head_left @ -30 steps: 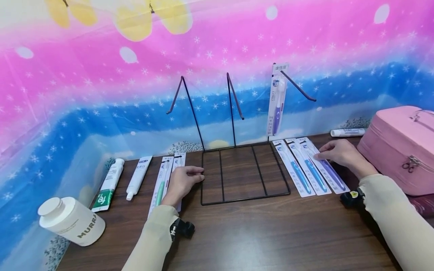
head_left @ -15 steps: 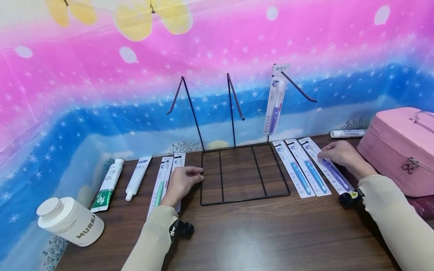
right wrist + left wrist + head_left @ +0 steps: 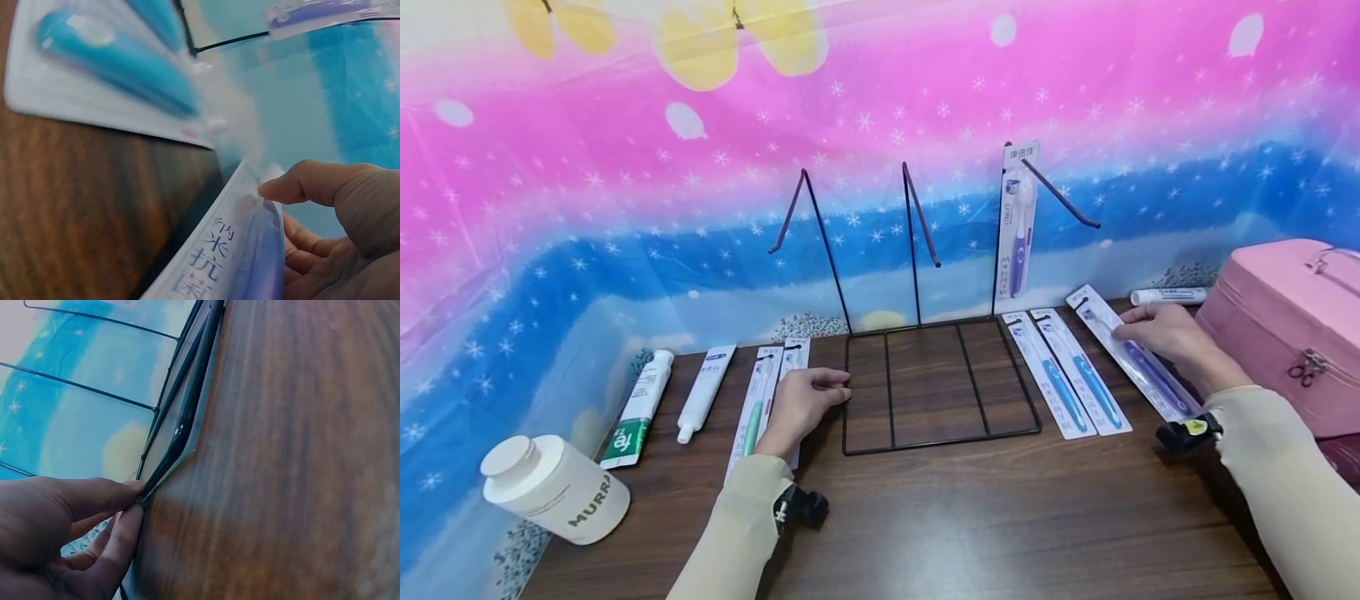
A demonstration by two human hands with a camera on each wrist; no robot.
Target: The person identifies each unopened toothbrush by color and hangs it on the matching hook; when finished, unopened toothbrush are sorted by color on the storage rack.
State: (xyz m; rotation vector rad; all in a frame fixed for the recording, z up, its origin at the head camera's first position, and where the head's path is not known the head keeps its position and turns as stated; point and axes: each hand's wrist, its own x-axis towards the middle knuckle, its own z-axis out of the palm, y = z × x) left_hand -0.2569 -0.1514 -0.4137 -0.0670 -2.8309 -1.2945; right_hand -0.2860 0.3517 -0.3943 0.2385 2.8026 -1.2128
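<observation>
At the right of the head view, my right hand grips a packaged purple toothbrush by its edge, and the pack is tilted. In the right wrist view the thumb presses on the pack's clear front. My left hand pinches the left side of the black wire rack; the left wrist view shows thumb and finger on the wire. Another packaged purple toothbrush hangs on the rack's right hook. Two packaged blue toothbrushes lie flat right of the rack base.
Packaged toothbrushes, one green, lie beside the left forearm. Farther left are two toothpaste tubes and a white bottle. A pink case stands at the right, with a white tube behind the right hand.
My right hand has drawn the purple toothbrush pack rightward, away from the blue ones, and lifted and tilted it. The hanging pack sways slightly. My left hand stays on the rack.
</observation>
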